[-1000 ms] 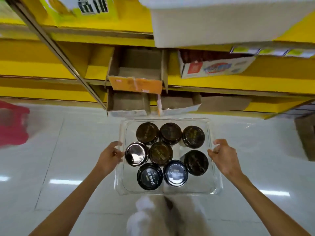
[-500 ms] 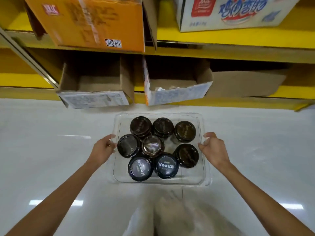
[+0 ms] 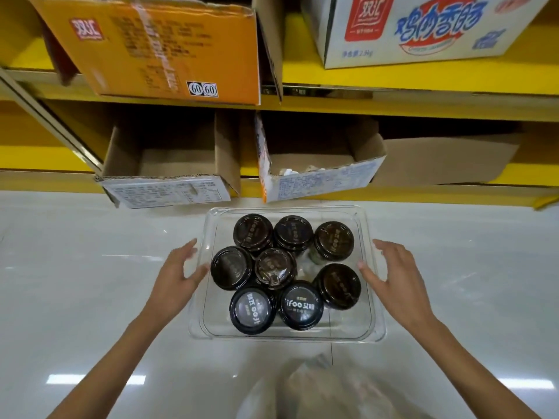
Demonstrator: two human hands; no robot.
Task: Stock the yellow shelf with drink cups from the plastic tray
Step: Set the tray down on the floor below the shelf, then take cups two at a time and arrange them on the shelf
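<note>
A clear plastic tray rests on the white tiled floor in front of the yellow shelf. Inside it stand several drink cups with dark lids, packed close together. My left hand is at the tray's left rim with fingers spread, the fingertips at the rim and gripping nothing. On the other side, my right hand is spread the same way, with its thumb near the right rim. Neither hand holds a cup.
Two open cardboard boxes sit on the bottom shelf just behind the tray. Above them stand an orange carton and a white printed carton. A flat cardboard sheet lies at the lower right of the shelf.
The tray came down toward the floor by the bottom shelf as the view dropped. Both hands, which gripped the tray's sides, have let go and opened.
</note>
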